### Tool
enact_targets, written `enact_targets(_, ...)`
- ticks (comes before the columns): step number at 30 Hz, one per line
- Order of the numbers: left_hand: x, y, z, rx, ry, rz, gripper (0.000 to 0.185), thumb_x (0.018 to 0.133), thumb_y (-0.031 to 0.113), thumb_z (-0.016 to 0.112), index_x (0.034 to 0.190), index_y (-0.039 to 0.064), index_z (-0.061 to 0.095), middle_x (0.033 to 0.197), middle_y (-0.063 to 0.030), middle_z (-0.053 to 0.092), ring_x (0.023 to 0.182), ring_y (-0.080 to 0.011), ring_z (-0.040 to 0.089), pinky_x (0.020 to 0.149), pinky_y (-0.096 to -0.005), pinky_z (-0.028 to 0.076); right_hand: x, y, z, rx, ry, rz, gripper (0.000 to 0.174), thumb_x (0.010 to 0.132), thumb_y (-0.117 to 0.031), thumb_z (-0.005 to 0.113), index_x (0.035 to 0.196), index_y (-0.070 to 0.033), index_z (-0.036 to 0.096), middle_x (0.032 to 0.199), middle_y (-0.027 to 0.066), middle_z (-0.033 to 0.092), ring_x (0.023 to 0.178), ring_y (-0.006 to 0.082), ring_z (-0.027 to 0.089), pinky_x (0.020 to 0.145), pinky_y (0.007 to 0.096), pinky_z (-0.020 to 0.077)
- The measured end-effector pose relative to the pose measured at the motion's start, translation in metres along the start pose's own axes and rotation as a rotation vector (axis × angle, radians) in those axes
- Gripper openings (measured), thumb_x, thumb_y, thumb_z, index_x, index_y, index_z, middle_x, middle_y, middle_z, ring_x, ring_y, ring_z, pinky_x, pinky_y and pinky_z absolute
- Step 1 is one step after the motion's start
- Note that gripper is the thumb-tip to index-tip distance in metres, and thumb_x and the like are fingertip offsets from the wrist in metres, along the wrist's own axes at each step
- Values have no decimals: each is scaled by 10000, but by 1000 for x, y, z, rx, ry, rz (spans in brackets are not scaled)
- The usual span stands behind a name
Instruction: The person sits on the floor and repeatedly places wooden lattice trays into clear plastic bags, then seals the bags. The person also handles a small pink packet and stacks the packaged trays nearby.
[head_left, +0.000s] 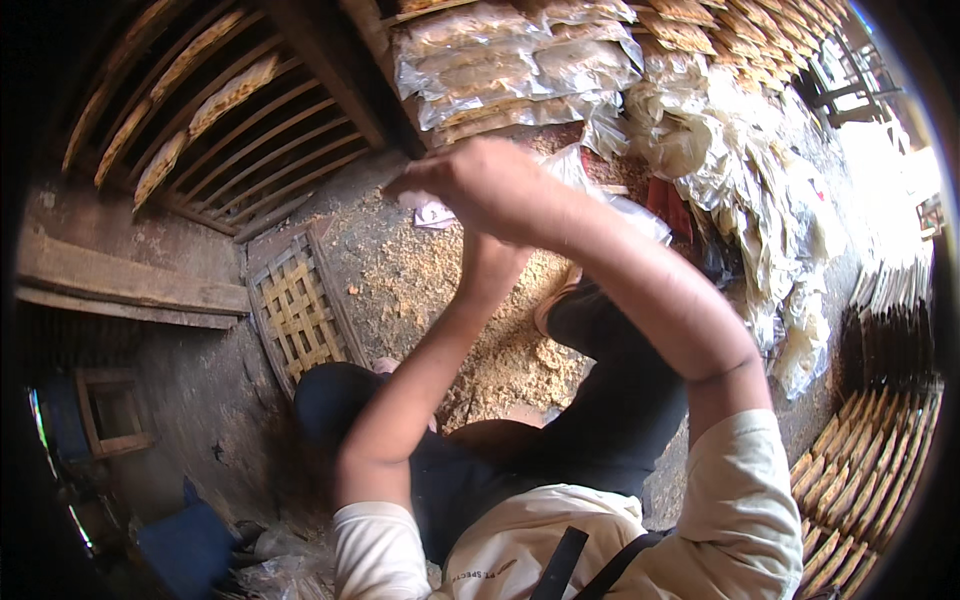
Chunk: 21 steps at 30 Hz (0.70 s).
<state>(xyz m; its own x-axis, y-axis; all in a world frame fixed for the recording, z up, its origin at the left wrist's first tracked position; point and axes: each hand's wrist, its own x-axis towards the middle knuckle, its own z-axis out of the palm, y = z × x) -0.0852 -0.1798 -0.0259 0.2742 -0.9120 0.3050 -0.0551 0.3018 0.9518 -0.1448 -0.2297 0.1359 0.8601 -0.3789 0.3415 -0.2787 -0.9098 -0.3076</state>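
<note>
My right hand (480, 176) is raised before me, blurred, its fingers bent and pointing left. It crosses over my left hand (495, 251), of which little more than the wrist shows. What either hand holds is hidden. Just beyond the fingers lies a small pale pinkish piece (433, 215) with dark marks, perhaps paper or cloth. A clear plastic bag (570, 169) shows behind my right forearm. Below the hands, pale yellow-brown crumbs (409, 266) cover the dark floor between my legs.
Plastic-wrapped flat slabs (517, 67) are stacked ahead. Crumpled plastic sheets (750, 180) heap up at the right. A woven bamboo panel (300, 307) leans at the left below a slatted wooden rack (277, 127). More slabs stand in rows on a rack (862, 465) at lower right.
</note>
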Motion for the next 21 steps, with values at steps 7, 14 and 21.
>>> enact_targets(7, -21, 5, -47, -18, 140, -308, 518, 918, 83, 522, 1381, -21, 313, 1392, -289, 419, 1364, -309, 400, 1126, -387, 325, -46, 43, 25, 212, 117, 126, 278, 937, -99, 575, 1195, -108, 678, 971, 130, 735, 842, 244, 732, 712, 366, 574)
enact_targets(14, -16, 52, -24, 278, 114, -149, 1004, 917, 471, 651, 1522, 30, -18, 1473, -221, 304, 1399, -282, 322, 1170, -437, 230, -38, 35, 41, 346, 0, 55, 304, 899, -65, 576, 1183, -101, 680, 1020, 135, 723, 835, 278, 721, 764, 397, 562)
enact_targets(21, -7, 29, -45, 506, 227, -41, 530, 938, 114, 524, 1430, 30, 344, 1345, -215, 511, 1254, -365, 515, 1053, -424, 398, -14, 36, 38, 265, 142, 75, 276, 867, -149, 610, 1123, -177, 707, 902, 101, 728, 833, 291, 709, 741, 393, 565)
